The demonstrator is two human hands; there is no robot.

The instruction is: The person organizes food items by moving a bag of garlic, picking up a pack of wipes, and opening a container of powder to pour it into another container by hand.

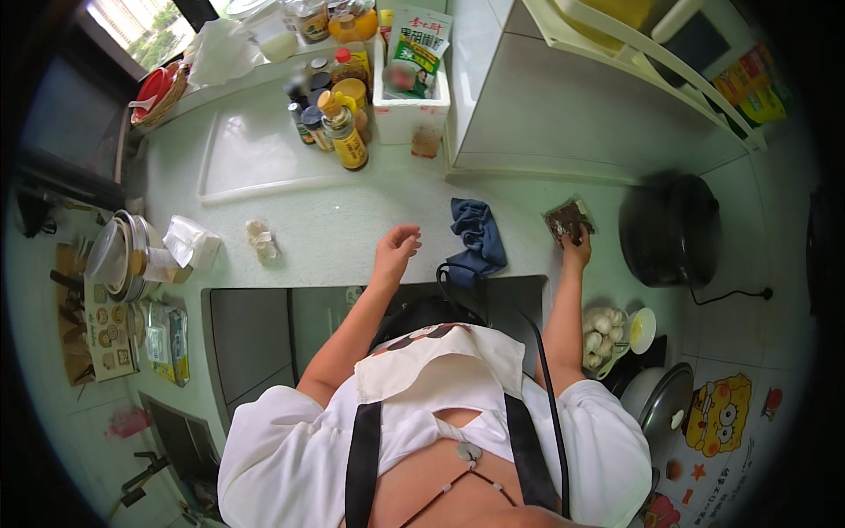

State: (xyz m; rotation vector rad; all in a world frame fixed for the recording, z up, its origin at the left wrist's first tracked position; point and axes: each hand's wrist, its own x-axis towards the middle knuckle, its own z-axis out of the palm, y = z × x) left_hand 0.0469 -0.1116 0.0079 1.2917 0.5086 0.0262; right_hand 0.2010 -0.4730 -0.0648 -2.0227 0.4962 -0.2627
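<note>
My right hand (576,246) grips the lower edge of a small clear packet with dark brown contents (565,218), at the right of the pale countertop. My left hand (396,253) is over the counter left of centre, its fingers loosely bent and apart, with nothing in it. Between my hands lies a crumpled dark blue cloth (478,236), touched by neither hand.
A black pot (673,231) stands right of the packet, with a tray of garlic bulbs (603,336) nearer me. Seasoning bottles (343,132) and a white box of packets (411,119) are at the back. A tissue pack (191,242) and crumpled tissue (261,242) lie left.
</note>
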